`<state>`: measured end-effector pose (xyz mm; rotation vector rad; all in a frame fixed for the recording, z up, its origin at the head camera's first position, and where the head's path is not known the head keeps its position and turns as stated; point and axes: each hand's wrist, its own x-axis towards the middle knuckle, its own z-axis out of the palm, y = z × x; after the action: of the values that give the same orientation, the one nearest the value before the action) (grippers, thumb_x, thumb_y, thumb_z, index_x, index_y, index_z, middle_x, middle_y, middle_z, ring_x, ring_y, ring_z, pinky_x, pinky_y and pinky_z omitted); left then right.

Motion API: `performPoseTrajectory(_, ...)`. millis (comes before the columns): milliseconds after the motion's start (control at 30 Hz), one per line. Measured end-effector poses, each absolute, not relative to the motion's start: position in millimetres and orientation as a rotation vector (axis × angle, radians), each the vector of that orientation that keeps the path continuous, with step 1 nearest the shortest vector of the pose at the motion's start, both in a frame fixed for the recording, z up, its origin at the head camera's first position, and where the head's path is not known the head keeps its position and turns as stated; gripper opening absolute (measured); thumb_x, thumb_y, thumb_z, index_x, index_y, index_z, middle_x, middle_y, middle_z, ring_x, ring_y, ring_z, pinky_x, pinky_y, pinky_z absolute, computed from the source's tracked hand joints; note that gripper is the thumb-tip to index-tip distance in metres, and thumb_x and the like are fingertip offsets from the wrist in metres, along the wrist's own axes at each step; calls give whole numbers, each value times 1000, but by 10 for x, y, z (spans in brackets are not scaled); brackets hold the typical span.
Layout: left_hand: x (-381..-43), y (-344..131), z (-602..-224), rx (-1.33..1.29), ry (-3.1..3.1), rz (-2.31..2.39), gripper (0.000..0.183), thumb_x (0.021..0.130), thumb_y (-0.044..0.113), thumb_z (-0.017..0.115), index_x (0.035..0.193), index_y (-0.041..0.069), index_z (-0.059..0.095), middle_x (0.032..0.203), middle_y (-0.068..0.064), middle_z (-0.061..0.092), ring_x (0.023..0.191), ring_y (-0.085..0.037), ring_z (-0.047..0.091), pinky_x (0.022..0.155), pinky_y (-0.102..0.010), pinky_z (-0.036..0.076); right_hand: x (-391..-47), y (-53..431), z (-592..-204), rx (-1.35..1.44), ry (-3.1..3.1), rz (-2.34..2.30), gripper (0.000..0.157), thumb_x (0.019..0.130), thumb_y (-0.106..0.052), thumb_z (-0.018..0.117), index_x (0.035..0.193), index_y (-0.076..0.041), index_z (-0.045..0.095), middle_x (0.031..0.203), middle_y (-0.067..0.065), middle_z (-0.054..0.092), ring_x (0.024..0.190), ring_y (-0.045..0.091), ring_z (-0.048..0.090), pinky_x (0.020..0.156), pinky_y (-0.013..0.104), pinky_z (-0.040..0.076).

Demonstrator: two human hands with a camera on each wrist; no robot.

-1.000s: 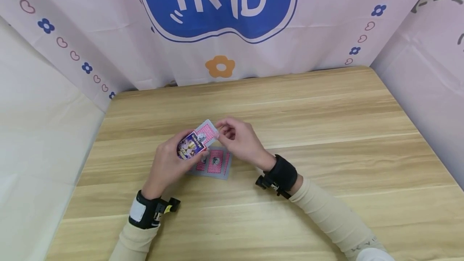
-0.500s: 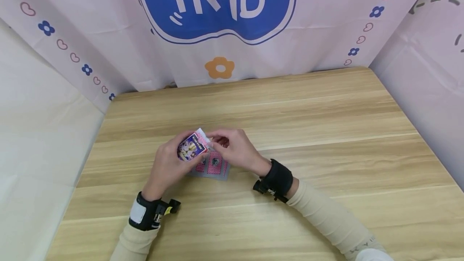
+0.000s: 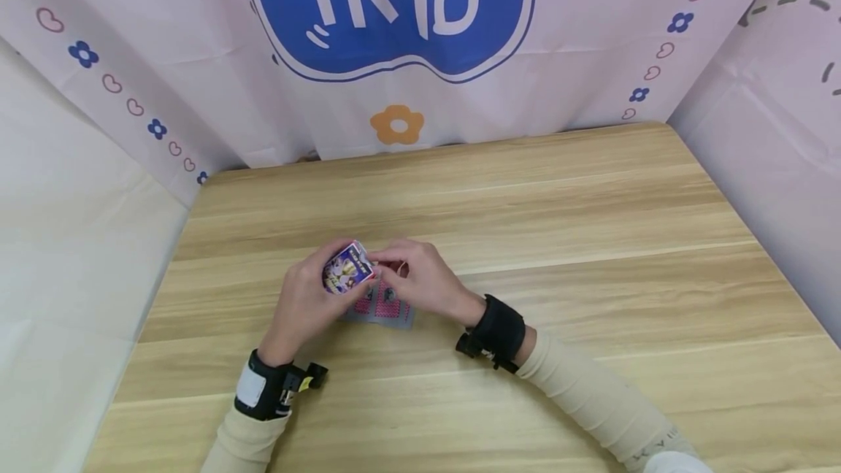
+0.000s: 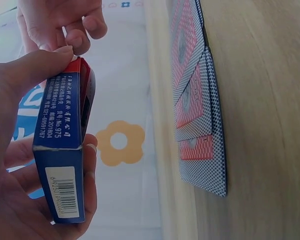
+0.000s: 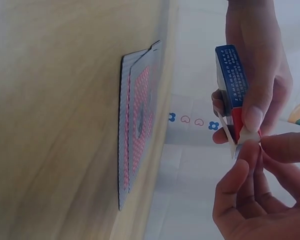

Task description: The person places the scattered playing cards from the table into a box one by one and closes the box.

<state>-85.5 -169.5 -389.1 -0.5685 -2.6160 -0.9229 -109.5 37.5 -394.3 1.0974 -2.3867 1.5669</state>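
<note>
My left hand (image 3: 305, 298) grips a small playing card box (image 3: 347, 268), blue with a red end and a cartoon front. A barcode marks its bottom in the left wrist view. The box is tilted, its end toward my right hand (image 3: 420, 276). In the right wrist view, the right thumb and fingertips pinch at the pale end flap (image 5: 247, 136), close to my left thumb. Whether a card is between them is hidden. Several red-and-grey backed playing cards (image 4: 197, 100) lie overlapping, face down on the table beneath the hands.
The wood-grain table (image 3: 558, 239) reaches to a printed cloth backdrop (image 3: 493, 104) behind it and cloth walls at both sides. Each wrist wears a black strap with a small camera, the right strap (image 3: 501, 327) lying beyond the loose cards.
The playing card sticking out of the box has gone down into it. My right hand has moved left and slightly nearer to the body, up to the box end. The left hand has barely moved.
</note>
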Motion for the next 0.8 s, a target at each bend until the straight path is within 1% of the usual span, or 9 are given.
performPoseTrajectory(133, -856, -1704, -3910, -561, -2610, -915, 66, 71, 43, 79, 123, 8, 57, 103, -11, 66, 83, -15, 60, 61, -40, 56, -1086, 371, -3947, 1119, -2396, 1542, 23, 89, -9, 65, 111, -5, 69, 86, -2, 63, 66, 6, 51, 56, 21, 50)
performPoseTrajectory(267, -863, -1709, -3917, -550, -2613, -901, 65, 71, 43, 79, 122, 8, 57, 103, -11, 67, 82, -15, 61, 61, -40, 56, -1098, 375, -3953, 1136, -2404, 1565, 24, 90, -13, 64, 113, -5, 68, 88, -2, 63, 67, 5, 52, 58, 23, 51)
performPoseTrajectory(433, -868, -1733, -3907, -519, -2619, -905, 67, 70, 41, 80, 123, 8, 57, 101, -12, 67, 80, -17, 61, 58, -41, 55, -1152, 404, -3976, 1053, -2476, 1693, 21, 93, -13, 60, 111, -5, 68, 97, 4, 68, 77, 10, 59, 66, 28, 54)
performPoseTrajectory(500, -868, -1754, -3899, -499, -2618, -923, 67, 69, 40, 81, 123, 8, 57, 100, -13, 67, 77, -18, 60, 57, -41, 55, -1182, 418, -4007, 1001, -2557, 1711, 20, 92, -10, 60, 109, -4, 69, 100, 7, 68, 81, 11, 60, 68, 28, 53)
performPoseTrajectory(600, -868, -1788, -3893, -469, -2619, -950, 67, 68, 38, 82, 123, 9, 57, 99, -13, 67, 77, -19, 60, 56, -41, 54, -1222, 436, -4073, 969, -2725, 1606, 21, 88, -8, 64, 107, -1, 68, 97, 8, 68, 81, 13, 59, 70, 29, 52)
performPoseTrajectory(667, -868, -1809, -3895, -454, -2627, -964, 67, 69, 37, 82, 124, 10, 57, 100, -13, 66, 78, -19, 60, 57, -41, 54, -1234, 445, -4106, 992, -2841, 1425, 28, 85, -13, 69, 108, 1, 66, 98, 10, 66, 83, 14, 57, 73, 30, 50)
performPoseTrajectory(800, -874, -1828, -3904, -434, -2651, -956, 68, 70, 41, 81, 126, 12, 56, 104, -12, 66, 81, -18, 60, 60, -42, 55, -1214, 452, -4121, 1025, -2997, 1025, 51, 76, -32, 77, 113, -1, 63, 100, 9, 58, 86, 19, 50, 73, 33, 46)
